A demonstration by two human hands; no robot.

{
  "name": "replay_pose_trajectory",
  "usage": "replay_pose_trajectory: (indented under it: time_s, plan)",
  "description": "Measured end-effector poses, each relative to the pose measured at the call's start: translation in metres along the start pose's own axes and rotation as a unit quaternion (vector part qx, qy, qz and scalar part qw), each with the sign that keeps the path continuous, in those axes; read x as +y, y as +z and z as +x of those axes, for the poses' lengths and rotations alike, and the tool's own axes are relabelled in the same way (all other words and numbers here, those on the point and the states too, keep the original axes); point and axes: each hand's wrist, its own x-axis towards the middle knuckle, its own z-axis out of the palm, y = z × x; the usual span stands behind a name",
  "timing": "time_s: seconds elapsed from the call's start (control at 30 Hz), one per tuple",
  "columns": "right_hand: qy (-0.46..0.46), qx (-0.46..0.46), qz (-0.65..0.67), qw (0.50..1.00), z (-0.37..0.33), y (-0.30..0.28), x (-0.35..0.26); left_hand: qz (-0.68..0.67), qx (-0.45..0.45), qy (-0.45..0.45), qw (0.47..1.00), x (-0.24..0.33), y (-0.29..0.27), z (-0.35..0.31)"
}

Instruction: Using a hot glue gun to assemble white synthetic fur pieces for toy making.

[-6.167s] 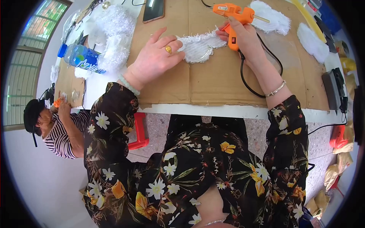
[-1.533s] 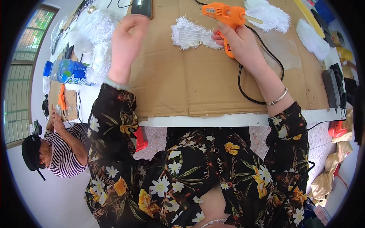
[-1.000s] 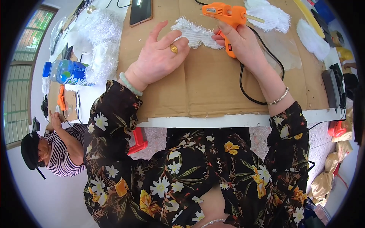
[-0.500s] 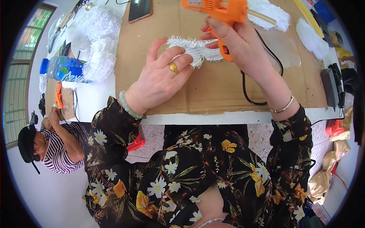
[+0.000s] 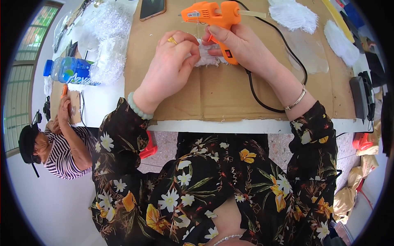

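My right hand (image 5: 250, 49) is closed around the handle of an orange hot glue gun (image 5: 213, 16). The gun's nozzle points left, and a pale glue stick (image 5: 252, 14) juts from its back end. Below the gun, a small white fluffy fabric piece (image 5: 209, 59) is partly hidden by my fingers. My left hand (image 5: 172, 61) pinches the left end of this piece, its thumb and fingers pressed together. Fingertips of my right hand reach toward the piece beside the gun's handle. A black cord (image 5: 256, 96) loops from the handle across the cardboard (image 5: 172, 106).
White fluffy pieces lie at the right (image 5: 293, 16), with a clear plastic sheet (image 5: 308, 57) nearby. A phone (image 5: 152, 8), a blue-capped bottle (image 5: 69, 70) and a white fluffy heap (image 5: 108, 49) are to the left. A co-worker (image 5: 67, 151) sits at the far left. A dark box (image 5: 360, 96) stands at right.
The glue gun has moved left and shows more fully. My left hand has shifted upward, its fingers drawn from a spread grip into a pinch. The fabric piece sits differently, its striped face less visible.
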Motion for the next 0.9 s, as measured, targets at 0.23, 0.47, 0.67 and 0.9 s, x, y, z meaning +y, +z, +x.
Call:
replay_pose_trajectory:
  time_s: [0.23, 0.47, 0.67, 0.9]
  plan:
    - [-0.003, 0.005, 0.003, 1.0, 0.0, 0.002, 0.002, 0.044, -0.059, -0.032, 0.997, 0.003, -0.004, 0.0]
    - [0.0, 0.007, 0.007, 1.0, 0.0, 0.0, 0.005, 0.114, -0.008, 0.016, 0.993, 0.008, 0.0, -0.003]
    - [-0.003, 0.017, 0.035, 0.999, 0.001, 0.003, 0.009, -0.008, 0.034, -0.07, 0.997, -0.012, -0.009, -0.01]
    - [0.022, 0.026, 0.061, 0.998, 0.002, -0.001, 0.011, -0.038, 0.055, -0.087, 0.994, 0.019, -0.013, -0.01]
